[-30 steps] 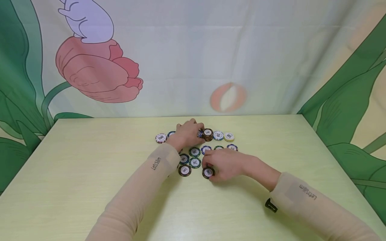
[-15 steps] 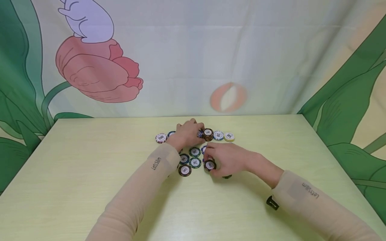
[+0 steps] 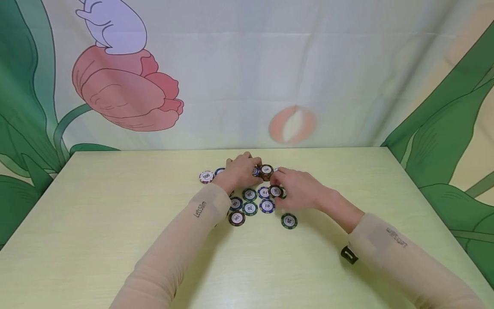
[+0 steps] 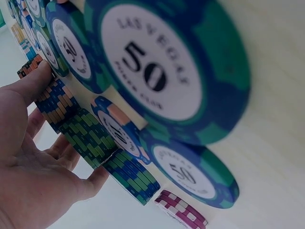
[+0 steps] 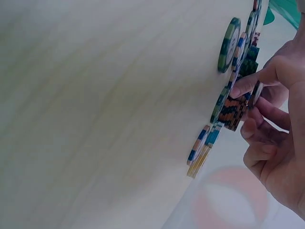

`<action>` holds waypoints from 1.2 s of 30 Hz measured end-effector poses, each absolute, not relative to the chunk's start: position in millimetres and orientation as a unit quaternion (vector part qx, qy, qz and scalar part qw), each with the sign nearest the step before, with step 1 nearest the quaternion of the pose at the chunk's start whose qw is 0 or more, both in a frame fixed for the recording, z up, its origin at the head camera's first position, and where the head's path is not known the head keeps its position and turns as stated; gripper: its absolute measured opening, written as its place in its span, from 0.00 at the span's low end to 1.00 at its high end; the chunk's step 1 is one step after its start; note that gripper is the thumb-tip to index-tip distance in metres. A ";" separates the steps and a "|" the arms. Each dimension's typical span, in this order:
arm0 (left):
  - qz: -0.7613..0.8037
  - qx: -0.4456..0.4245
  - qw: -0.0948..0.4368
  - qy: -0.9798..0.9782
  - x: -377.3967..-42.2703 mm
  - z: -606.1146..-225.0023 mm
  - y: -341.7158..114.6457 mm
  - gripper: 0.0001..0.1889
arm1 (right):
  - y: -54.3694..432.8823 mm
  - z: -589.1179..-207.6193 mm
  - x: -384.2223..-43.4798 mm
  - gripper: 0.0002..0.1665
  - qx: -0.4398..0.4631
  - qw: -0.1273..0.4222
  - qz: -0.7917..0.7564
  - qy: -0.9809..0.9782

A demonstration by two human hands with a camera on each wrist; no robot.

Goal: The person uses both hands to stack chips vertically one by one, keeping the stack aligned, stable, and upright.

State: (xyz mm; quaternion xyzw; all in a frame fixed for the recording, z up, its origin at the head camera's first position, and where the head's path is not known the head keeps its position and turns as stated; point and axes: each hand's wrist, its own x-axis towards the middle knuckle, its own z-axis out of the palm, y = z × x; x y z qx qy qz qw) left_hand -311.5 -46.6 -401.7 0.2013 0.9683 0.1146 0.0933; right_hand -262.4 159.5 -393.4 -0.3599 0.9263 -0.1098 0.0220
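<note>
Poker chips lie in rows on the table, with taller stacks along the back. My left hand point(image 3: 241, 169) reaches over the back row. In the left wrist view, its thumb touches an orange-brown stack point(image 4: 31, 67), while the fingers curl behind a blue-and-orange stack point(image 4: 57, 105) and a green stack point(image 4: 88, 138). My right hand point(image 3: 300, 189) pinches a single dark poker chip point(image 3: 275, 191) between thumb and fingers, just in front of the brown stack point(image 3: 266, 172). In the right wrist view, that chip point(image 5: 257, 94) is tilted and seen nearly edge-on.
Flat chips spread in front of the stacks: a green 20 chip point(image 3: 289, 221), a blue 10 chip point(image 3: 267, 206) and a brown 100 chip point(image 3: 236, 218). A white 500 chip point(image 3: 206, 177) sits at the back left. A printed curtain point(image 3: 231, 86) hangs behind the table point(image 3: 115, 206).
My right hand has carried the dark poker chip away from the front, toward the brown stack. The green 20 and blue 10 chips are uncovered. My left hand stays in place.
</note>
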 end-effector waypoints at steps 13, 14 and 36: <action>0.115 0.199 0.091 0.969 -312.3 -402.2 -47.3 0.23 | 153.0 -401.3 -286.4 0.22 -0.300 -0.023 -0.124 0.946; 0.114 0.199 0.091 0.969 -312.4 -402.3 -47.5 0.23 | 152.1 -400.9 -287.8 0.22 -0.297 -0.022 -0.125 0.947; 0.112 0.200 0.091 0.969 -311.7 -402.3 -47.0 0.24 | 140.8 -404.9 -297.5 0.19 -0.298 -0.038 -0.126 0.945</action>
